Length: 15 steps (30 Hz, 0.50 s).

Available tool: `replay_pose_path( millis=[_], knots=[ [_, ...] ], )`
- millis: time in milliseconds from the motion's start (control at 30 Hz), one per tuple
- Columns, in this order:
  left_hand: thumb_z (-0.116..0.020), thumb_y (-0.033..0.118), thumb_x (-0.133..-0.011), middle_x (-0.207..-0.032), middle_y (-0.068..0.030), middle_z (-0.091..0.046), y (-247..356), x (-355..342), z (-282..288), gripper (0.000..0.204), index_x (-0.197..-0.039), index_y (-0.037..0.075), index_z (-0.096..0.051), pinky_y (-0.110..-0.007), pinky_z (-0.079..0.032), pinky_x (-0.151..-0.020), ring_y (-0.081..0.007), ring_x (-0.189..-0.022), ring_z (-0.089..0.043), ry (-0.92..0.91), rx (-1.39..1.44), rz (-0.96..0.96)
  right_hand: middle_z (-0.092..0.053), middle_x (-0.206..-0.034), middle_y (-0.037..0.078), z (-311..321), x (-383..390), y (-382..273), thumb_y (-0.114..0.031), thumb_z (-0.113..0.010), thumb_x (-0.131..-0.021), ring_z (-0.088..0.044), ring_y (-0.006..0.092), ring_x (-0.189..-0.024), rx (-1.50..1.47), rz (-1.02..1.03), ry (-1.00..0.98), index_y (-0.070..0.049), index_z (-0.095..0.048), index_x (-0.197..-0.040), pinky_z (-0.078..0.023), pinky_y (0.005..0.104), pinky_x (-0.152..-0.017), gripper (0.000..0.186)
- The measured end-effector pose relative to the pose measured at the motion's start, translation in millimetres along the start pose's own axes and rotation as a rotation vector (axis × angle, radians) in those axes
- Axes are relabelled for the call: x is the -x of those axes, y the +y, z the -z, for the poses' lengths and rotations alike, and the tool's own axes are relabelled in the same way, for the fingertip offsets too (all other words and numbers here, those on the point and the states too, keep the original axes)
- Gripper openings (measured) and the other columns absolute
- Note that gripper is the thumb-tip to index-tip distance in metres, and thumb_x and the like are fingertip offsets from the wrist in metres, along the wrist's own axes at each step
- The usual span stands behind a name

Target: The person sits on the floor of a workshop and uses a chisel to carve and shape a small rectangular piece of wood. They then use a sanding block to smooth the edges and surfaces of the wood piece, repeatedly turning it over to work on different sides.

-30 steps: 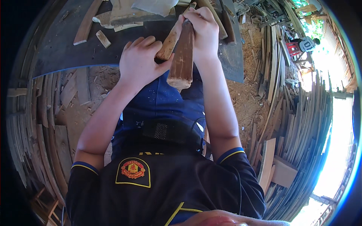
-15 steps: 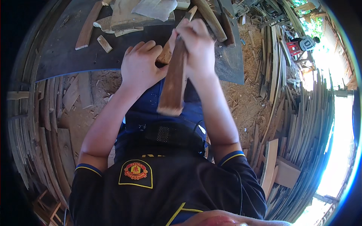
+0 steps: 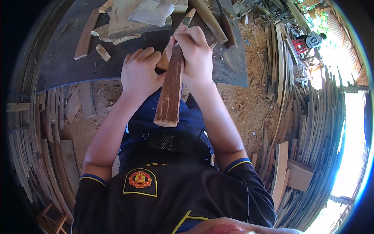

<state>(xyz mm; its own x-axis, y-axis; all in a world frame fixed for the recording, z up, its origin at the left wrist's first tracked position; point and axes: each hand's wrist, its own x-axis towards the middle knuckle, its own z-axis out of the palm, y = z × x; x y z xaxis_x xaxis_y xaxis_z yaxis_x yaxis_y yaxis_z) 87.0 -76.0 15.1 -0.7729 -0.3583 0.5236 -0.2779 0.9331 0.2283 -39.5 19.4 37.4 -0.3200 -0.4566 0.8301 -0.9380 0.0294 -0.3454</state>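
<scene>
My right hand [image 3: 193, 58] is closed on the upper end of a tapered dark brown wooden bar [image 3: 168, 97], whose broad end points toward my body. My left hand [image 3: 140, 72] is curled around the near end of a lighter wooden piece [image 3: 163, 61], which runs beneath my right hand toward a pale tip [image 3: 189, 15] with a dark strip beside it. Both hands are over the front part of a dark tabletop [image 3: 93, 74]; where the two held pieces meet is mostly hidden by my fingers.
Boards [image 3: 120, 19], a pale sheet [image 3: 150, 13], an offcut [image 3: 103, 52] and wooden bars [image 3: 210, 21] lie on the table. Stacked planks [image 3: 311, 148] line both sides above shavings-strewn dirt [image 3: 249, 109]. Upper right, a red chair [image 3: 300, 46] bears grey clothing or a person; I cannot tell which.
My right hand and the dark bar have moved toward my body and slightly left, so the bar's broad end is lower in view. My left hand keeps its grip, slightly shifted.
</scene>
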Motion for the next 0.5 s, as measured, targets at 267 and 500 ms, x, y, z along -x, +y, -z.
replay_pose_path(
  millis=[267, 500],
  knots=[
    [-0.079, 0.035, -0.068, -0.08, -0.0044, -0.055, 2.1, -0.2, 2.2, 0.035, -0.075, 0.009, -0.058, -0.043, -0.047, -0.07, -0.0259, -0.079, -0.06, 0.011, 0.019, -0.019, -0.057, -0.096, 0.017, 4.5, -23.6, 33.0, -0.01, -0.071, -0.079, -0.066, 0.0388, -0.084, -0.02, 0.013, -0.049, -0.003, -0.064, -0.082, -0.057, 0.0459, -0.069, 0.011],
    [-0.078, 0.038, -0.067, -0.077, -0.0051, -0.053, 3.9, -2.5, 5.1, 0.037, -0.073, 0.009, -0.056, -0.043, -0.045, -0.068, -0.0275, -0.077, -0.06, 0.008, 0.025, -0.047, -0.056, -0.093, 0.016, -2.1, -22.7, 40.6, -0.009, -0.071, -0.078, -0.066, 0.0383, -0.076, -0.039, -0.032, 0.025, 0.001, -0.063, -0.08, -0.056, 0.0443, -0.068, 0.013]
  ],
)
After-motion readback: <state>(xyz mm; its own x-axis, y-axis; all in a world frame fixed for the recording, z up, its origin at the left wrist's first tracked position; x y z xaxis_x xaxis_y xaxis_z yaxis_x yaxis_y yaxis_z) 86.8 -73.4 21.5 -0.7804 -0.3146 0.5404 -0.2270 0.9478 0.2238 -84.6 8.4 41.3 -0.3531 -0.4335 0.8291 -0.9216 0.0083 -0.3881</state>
